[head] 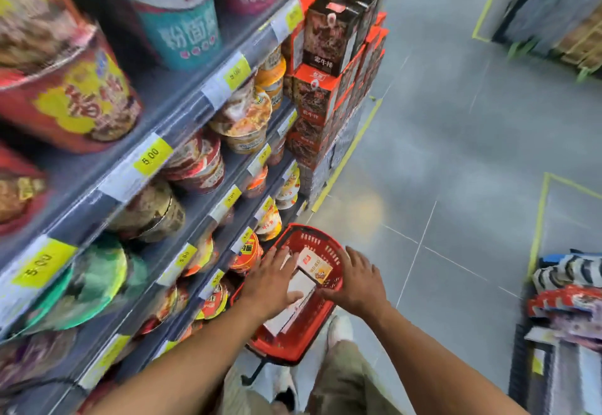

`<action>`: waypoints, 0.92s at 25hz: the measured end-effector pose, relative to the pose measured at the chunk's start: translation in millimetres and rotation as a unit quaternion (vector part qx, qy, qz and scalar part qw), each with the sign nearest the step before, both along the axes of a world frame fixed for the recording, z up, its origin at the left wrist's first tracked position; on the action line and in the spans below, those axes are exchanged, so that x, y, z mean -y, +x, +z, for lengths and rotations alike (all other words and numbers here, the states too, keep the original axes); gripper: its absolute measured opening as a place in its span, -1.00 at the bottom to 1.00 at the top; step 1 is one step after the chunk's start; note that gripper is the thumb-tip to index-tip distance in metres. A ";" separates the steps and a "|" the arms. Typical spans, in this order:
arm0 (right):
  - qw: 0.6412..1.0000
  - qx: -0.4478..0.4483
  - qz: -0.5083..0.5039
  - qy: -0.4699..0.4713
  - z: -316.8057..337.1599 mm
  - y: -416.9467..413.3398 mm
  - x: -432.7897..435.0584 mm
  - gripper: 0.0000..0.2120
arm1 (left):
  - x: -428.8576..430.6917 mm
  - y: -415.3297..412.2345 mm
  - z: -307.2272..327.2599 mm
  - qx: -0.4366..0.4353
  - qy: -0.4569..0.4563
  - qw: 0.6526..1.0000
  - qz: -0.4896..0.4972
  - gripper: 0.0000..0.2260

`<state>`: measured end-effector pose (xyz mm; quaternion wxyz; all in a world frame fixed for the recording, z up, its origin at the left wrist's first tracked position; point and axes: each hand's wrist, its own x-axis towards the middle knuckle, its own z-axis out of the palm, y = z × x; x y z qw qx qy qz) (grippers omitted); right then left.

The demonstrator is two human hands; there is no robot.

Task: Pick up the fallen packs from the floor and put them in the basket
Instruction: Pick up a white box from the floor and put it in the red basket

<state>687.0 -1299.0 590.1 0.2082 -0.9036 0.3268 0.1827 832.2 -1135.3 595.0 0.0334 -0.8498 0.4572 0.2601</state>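
Packs (314,268) in basket (304,228)
Left hand (277,279), right hand (356,281) hover, fingers (358,261) spread, empty; a nudge could tip leaning packs out.

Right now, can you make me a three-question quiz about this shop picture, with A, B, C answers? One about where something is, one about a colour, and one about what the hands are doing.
1. Where is the basket?
A. On the floor beside the shelves
B. Up on the top shelf
C. Hanging from an elbow

2. What colour is the basket?
A. Blue
B. Red
C. Green

3. How are the two hands?
A. Fingers spread out over the basket
B. Squeezed into fists
C. Each gripping a noodle cup

Answers:
1 A, it sits on the grey floor at the foot of the shelves.
2 B, its rim and walls are red.
3 A, the left hand and right hand have straight, spread fingers above the packs inside.
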 end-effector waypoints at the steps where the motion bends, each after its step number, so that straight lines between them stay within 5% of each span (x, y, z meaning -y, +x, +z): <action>1: 1.000 -0.003 0.014 -0.003 10.8 0.6 -8.9 0.08 | -11.6 -1.0 8.7 0.004 -0.003 1.000 0.006 -0.18; 12: 0.967 0.012 0.252 -0.033 55.3 23.4 -44.5 0.07 | -106.9 -58.3 40.4 0.030 -0.026 0.977 0.211 -0.13; 23: 0.866 0.021 0.499 -0.011 74.7 11.2 -153.4 0.07 | -216.4 -195.8 66.9 0.052 -0.051 0.883 0.465 -0.17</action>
